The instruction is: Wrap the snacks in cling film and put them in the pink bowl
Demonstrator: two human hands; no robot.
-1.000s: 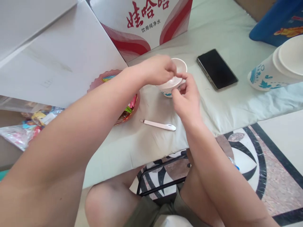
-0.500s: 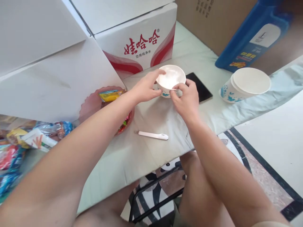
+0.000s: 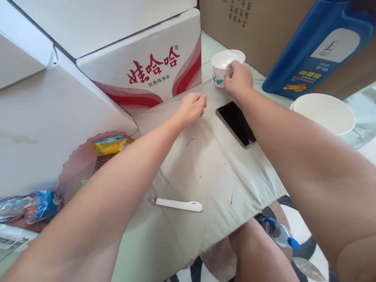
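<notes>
Near the back of the cloth-covered table stands a white paper bowl (image 3: 217, 71) with a blue-green leaf print. My right hand (image 3: 239, 80) grips its near right rim, fingers partly hidden behind the wrist. My left hand (image 3: 192, 106) is over the cloth in front of the white carton, its fingers curled in, and I see nothing in it. A black smartphone (image 3: 236, 123) lies face up below my right forearm, which covers its right edge. Closer to me, a white slim-handled tool (image 3: 179, 204) rests on the cloth; its kind I cannot make out.
A white carton with red lettering (image 3: 147, 74) and a brown cardboard box (image 3: 255, 35) line the back. To the right are a blue jug (image 3: 314, 58) and stacked paper bowls (image 3: 324, 113). A pink scalloped dish (image 3: 76, 164) holds packets at left. A plastic bottle (image 3: 279, 233) lies below the table edge.
The paper bowl has moved back toward the brown box in my right hand. My left hand has let go of it and curled its fingers. The view has shifted.
</notes>
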